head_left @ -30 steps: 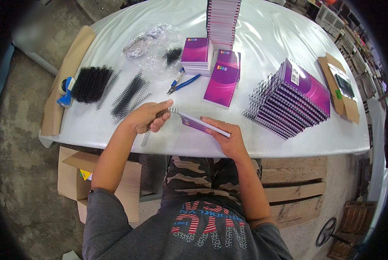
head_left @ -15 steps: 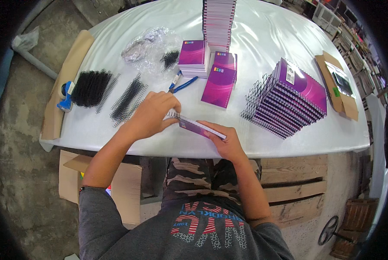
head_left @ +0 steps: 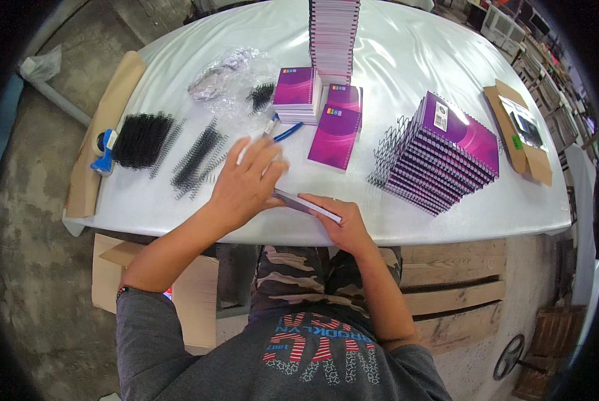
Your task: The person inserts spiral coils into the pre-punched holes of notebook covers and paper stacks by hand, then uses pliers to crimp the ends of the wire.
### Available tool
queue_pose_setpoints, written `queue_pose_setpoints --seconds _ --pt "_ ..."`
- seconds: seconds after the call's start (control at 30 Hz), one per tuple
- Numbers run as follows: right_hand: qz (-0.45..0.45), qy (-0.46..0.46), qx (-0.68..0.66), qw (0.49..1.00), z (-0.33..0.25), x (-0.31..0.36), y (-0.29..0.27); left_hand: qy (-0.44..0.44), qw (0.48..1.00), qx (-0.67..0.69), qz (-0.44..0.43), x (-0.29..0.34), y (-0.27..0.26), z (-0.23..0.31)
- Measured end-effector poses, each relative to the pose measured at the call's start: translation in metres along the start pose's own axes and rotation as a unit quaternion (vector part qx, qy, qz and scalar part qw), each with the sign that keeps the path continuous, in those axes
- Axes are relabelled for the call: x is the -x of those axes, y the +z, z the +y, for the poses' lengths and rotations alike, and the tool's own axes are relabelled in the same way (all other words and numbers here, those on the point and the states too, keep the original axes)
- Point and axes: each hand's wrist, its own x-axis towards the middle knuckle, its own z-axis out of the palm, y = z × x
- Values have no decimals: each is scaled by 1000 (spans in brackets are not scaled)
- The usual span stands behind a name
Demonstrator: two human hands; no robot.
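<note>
My right hand (head_left: 339,217) is closed round the right end of a thin notebook (head_left: 295,200), held edge-up above the near side of the table. At the notebook's left end is my left hand (head_left: 246,180), its fingers raised, spread and slightly blurred, the thumb close to the notebook's edge. The wire coil at that end is hidden behind the hand. Just beyond my left fingers lie blue-handled pliers (head_left: 288,131), partly covered. Loose black spiral coils (head_left: 196,160) lie left of my left hand. Two purple notebooks (head_left: 335,137) lie overlapping beyond my right hand.
A bound notebook stack (head_left: 439,157) stands right, coils jutting out. Behind are a short stack (head_left: 298,93) and a tall stack (head_left: 333,40). Further left are a black coil bundle (head_left: 141,140), a blue tape dispenser (head_left: 103,157) and clear plastic (head_left: 222,77). Cardboard (head_left: 516,137) lies far right.
My left fingers have lifted and spread away from the coil end they were pinching. The notebook has tilted so its purple cover no longer shows; my right hand keeps its hold.
</note>
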Motion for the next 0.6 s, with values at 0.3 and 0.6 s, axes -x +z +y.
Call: queue_pose_setpoints --seconds 0.3,0.6 --pt "7 -23 27 999 -7 24 21 -32 973 -48 225 61 85 53" --pt "0 -97 50 994 -4 26 31 -32 973 51 224 77 91 58"
